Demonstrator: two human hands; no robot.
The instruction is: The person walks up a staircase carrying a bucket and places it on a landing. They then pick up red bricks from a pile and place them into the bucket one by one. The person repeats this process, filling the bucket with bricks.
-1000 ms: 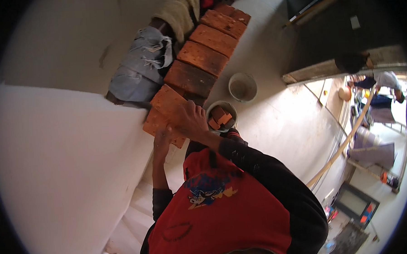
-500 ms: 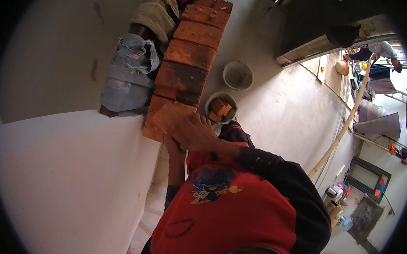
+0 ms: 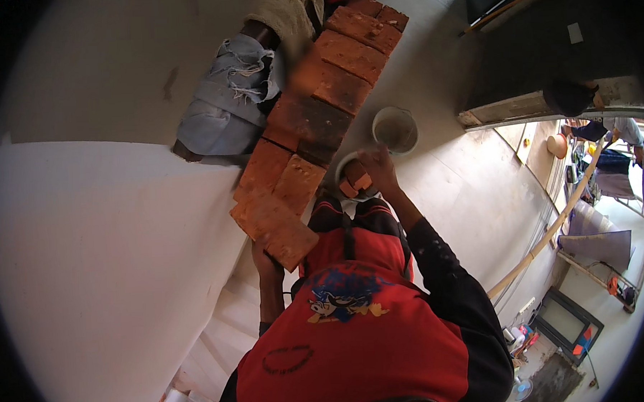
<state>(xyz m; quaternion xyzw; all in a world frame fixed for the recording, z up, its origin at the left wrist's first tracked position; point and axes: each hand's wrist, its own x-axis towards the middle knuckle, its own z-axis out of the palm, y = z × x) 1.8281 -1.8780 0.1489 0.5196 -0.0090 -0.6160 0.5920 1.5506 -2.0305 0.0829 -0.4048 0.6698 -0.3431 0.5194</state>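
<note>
A loose brick (image 3: 276, 228), long axis across the brick row's (image 3: 323, 115) near end, is held by the nearer left hand (image 3: 268, 261), grip closed; at the right hand (image 3: 381, 167), by the bucket (image 3: 344, 163), the grip cannot be judged.

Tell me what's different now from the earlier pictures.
The near brick has slid back toward the person; the left hand holds it near its lower edge. The right hand has let go and moved right, over the bucket of brick pieces. A blurred reddish shape has appeared at the row. The other bucket and blue-grey cloth stayed put.
</note>
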